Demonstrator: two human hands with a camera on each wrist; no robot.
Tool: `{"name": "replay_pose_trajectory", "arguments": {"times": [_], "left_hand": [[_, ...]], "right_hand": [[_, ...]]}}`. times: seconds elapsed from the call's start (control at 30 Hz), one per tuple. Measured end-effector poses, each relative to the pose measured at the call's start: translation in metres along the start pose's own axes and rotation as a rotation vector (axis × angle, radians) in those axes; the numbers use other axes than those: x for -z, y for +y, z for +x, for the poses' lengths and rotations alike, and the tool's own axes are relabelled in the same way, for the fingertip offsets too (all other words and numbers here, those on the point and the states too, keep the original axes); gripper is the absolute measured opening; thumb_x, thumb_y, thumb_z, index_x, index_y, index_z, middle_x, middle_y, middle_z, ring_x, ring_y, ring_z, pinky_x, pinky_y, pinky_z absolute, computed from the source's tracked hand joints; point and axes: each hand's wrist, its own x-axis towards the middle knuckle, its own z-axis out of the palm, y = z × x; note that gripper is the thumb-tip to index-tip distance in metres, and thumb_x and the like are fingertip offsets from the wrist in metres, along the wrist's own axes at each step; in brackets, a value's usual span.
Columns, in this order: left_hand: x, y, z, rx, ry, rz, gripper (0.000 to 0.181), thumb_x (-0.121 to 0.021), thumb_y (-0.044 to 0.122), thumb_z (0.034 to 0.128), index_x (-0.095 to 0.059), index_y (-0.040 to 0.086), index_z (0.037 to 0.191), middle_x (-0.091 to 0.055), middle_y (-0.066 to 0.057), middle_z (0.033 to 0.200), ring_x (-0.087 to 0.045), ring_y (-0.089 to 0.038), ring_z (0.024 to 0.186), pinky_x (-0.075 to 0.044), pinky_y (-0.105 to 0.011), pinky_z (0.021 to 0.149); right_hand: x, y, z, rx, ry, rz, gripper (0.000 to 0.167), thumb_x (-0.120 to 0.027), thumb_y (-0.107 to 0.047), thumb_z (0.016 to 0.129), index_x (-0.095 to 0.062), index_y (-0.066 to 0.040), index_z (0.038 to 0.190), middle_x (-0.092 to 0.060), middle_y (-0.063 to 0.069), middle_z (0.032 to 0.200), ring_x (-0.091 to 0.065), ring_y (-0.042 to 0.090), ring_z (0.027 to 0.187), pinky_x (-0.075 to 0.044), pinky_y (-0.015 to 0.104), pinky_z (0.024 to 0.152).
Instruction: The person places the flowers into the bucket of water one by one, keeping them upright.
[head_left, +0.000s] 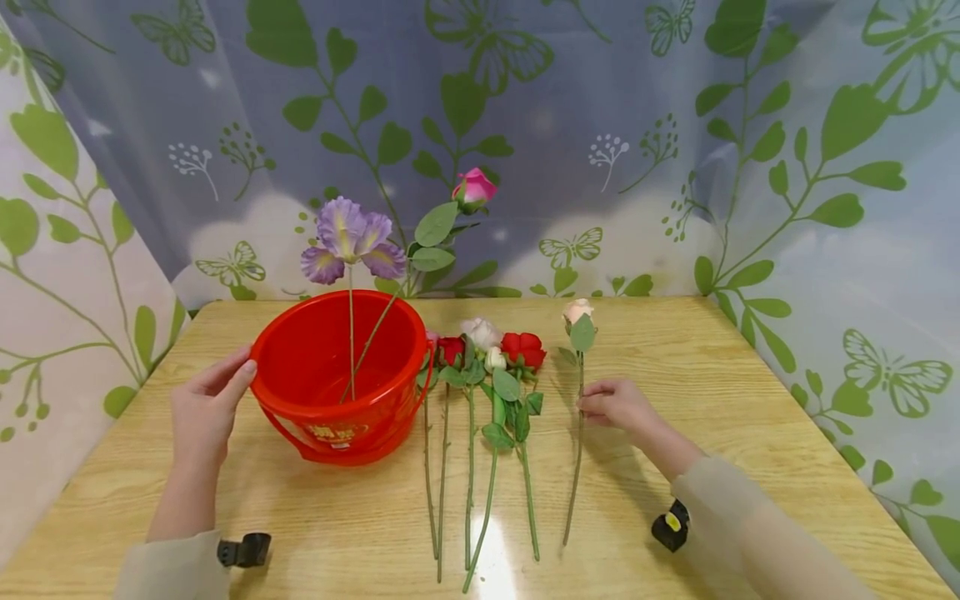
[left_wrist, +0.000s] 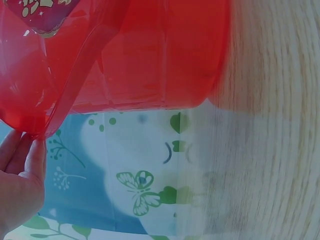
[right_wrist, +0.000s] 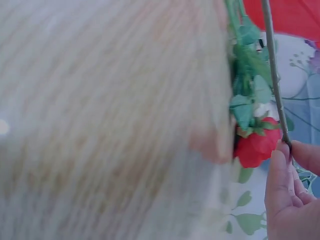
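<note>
Red glossy plastic bucket [head_left: 382,429] at left on wood-grain tabletop [head_left: 637,517]; left hand [head_left: 204,410] has fingers pinching its left rim. Peach rose with fabric-like petals [head_left: 579,313] at right; right hand [head_left: 618,406], fingers pinching its thin brown stem [head_left: 580,454]. Risks: narrow pinch may let stem twist; uneven rim pull could tip bucket, spilling ruffled purple iris [head_left: 352,233] and pink rosebud [head_left: 476,190].

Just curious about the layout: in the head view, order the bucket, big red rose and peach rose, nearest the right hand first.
1. Peach rose: stem pinched by the right hand.
2. Big red rose: left of it.
3. Bucket: farthest left.
</note>
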Motion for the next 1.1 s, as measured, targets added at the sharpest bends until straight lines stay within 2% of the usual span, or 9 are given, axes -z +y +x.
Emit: {"name": "replay_pose_trajectory", "arguments": {"times": [0.17,0.27,0.3,0.37,0.53,0.6,0.73,0.93,1.1], "left_hand": [[0.035,-0.068,0.037,-0.081,-0.054,-0.007,0.035,-0.070,0.009,0.0755,-0.063,0.003,0.109,-0.063,-0.007,0.105,-0.057,-0.016,0.097,-0.047,-0.017,0.075],[0.043,-0.088,0.048,-0.106,-0.038,0.022,0.038,-0.071,0.011,0.0743,-0.063,0.004,0.111,-0.062,-0.009,0.108,-0.056,-0.019,0.099,-0.047,-0.018,0.076],[0.043,-0.087,0.048,-0.102,-0.042,0.009,0.038,-0.071,0.010,0.0748,-0.062,0.003,0.111,-0.062,-0.009,0.108,-0.056,-0.019,0.099,-0.047,-0.018,0.076],[0.036,-0.071,0.039,-0.086,-0.041,0.001,0.038,-0.069,0.008,0.0756,-0.061,0.001,0.112,-0.062,-0.008,0.107,-0.056,-0.017,0.099,-0.047,-0.017,0.075],[0.003,-0.006,0.002,-0.049,-0.024,0.010,0.034,-0.068,0.008,0.0766,-0.063,0.000,0.109,-0.065,0.002,0.098,-0.057,-0.010,0.092,-0.046,-0.013,0.073],[-0.004,0.007,-0.007,-0.061,-0.031,-0.014,0.031,-0.069,0.008,0.0765,-0.064,0.001,0.106,-0.066,0.003,0.095,-0.057,-0.008,0.090,-0.046,-0.012,0.073],[-0.012,0.017,-0.014,-0.076,-0.029,-0.006,0.029,-0.067,0.008,0.0777,-0.065,0.000,0.106,-0.066,0.005,0.093,-0.058,-0.006,0.089,-0.046,-0.011,0.072],[-0.017,0.027,-0.019,0.020,0.029,0.016,0.026,-0.066,0.005,0.0783,-0.066,0.004,0.105,-0.065,0.009,0.092,-0.056,-0.005,0.091,-0.045,-0.010,0.072],[-0.018,0.027,-0.017,0.026,0.046,0.017,0.024,-0.065,0.001,0.0777,-0.069,0.007,0.100,-0.066,0.006,0.096,-0.056,-0.004,0.093,-0.045,-0.010,0.073]], "right_hand": [[0.004,-0.008,-0.005,0.019,-0.004,0.018,0.033,-0.056,0.000,0.083,-0.046,0.019,0.108,-0.062,0.018,0.089,-0.059,0.011,0.066,-0.052,0.033,0.071],[0.004,-0.011,-0.008,0.028,0.003,0.033,0.034,-0.056,0.000,0.084,-0.045,0.018,0.109,-0.062,0.018,0.090,-0.059,0.011,0.068,-0.051,0.034,0.073],[0.004,-0.013,-0.008,0.033,0.003,0.034,0.034,-0.056,-0.001,0.084,-0.045,0.018,0.110,-0.062,0.017,0.090,-0.059,0.011,0.068,-0.051,0.035,0.073],[0.004,-0.016,-0.010,0.038,0.008,0.039,0.034,-0.056,-0.001,0.084,-0.045,0.018,0.110,-0.061,0.016,0.089,-0.060,0.011,0.069,-0.051,0.034,0.073],[0.001,-0.023,-0.012,0.052,0.004,0.018,0.035,-0.057,-0.003,0.084,-0.045,0.018,0.111,-0.059,0.018,0.094,-0.059,0.011,0.071,-0.051,0.034,0.074],[-0.001,-0.026,-0.013,0.057,0.004,0.016,0.036,-0.057,-0.003,0.084,-0.046,0.017,0.111,-0.059,0.019,0.095,-0.059,0.011,0.072,-0.050,0.034,0.075],[-0.005,-0.033,-0.014,0.057,0.004,0.027,0.036,-0.058,-0.003,0.084,-0.046,0.016,0.112,-0.057,0.021,0.099,-0.060,0.012,0.074,-0.050,0.033,0.075],[-0.016,-0.046,-0.015,0.063,0.002,0.052,0.032,-0.059,-0.005,0.083,-0.049,0.011,0.109,-0.058,0.017,0.096,-0.060,0.016,0.076,-0.050,0.031,0.074],[-0.024,-0.060,-0.014,0.070,-0.003,0.068,0.031,-0.059,-0.005,0.084,-0.050,0.010,0.110,-0.057,0.017,0.098,-0.060,0.021,0.082,-0.049,0.033,0.078]]}}
